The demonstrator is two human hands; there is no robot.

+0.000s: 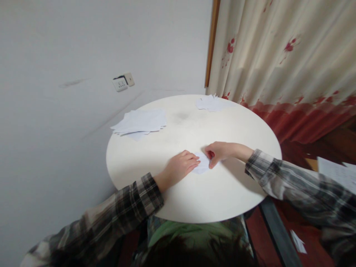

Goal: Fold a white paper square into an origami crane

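Note:
A small white folded paper lies near the middle of the round white table. My left hand rests flat on its left side, fingers stretched over the sheet. My right hand is curled at the paper's right edge, fingertips pinching or pressing the fold. Both arms wear plaid sleeves. Part of the paper is hidden under my fingers.
A loose stack of white sheets lies at the table's far left. A smaller pile of folded papers sits at the far edge by the flowered curtain. A wall socket is on the white wall. More paper lies at right.

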